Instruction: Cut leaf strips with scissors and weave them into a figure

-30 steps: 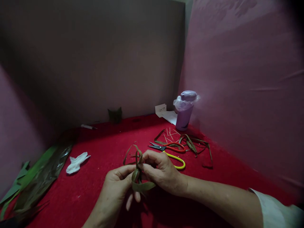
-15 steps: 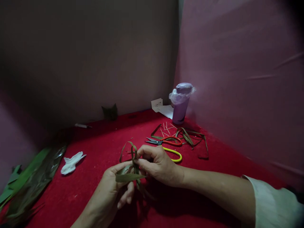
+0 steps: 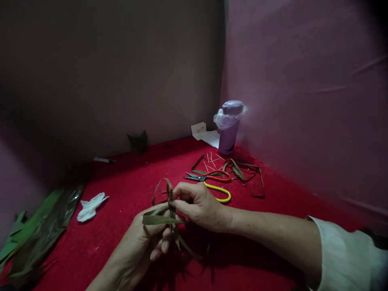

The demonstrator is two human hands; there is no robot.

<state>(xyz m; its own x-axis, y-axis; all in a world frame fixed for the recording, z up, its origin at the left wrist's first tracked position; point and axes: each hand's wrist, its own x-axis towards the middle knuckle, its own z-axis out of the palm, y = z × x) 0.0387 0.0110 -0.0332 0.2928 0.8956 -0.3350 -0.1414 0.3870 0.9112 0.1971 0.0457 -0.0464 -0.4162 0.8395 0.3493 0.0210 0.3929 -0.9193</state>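
Observation:
Narrow green leaf strips, looped and crossing one another, are held between my two hands above the red cloth. My left hand grips them from below and the left, thumb along the top and fingers curled underneath. At the crossing, my right hand pinches a strip between thumb and forefinger. One thin loop stands up above the pinch, and loose ends hang below. Just beyond my right hand lie scissors with one red and one yellow handle, blades apart and pointing left.
Loose leaf strips and several toothpicks lie behind the scissors. A purple tumbler with plastic around its top stands near white papers. Leftward are crumpled tissue, a white pen-like object and long green leaves.
The front leaf loop has shifted a little to the left, and the ends below hang more spread out. Both hands keep their grip; the whole view has moved slightly.

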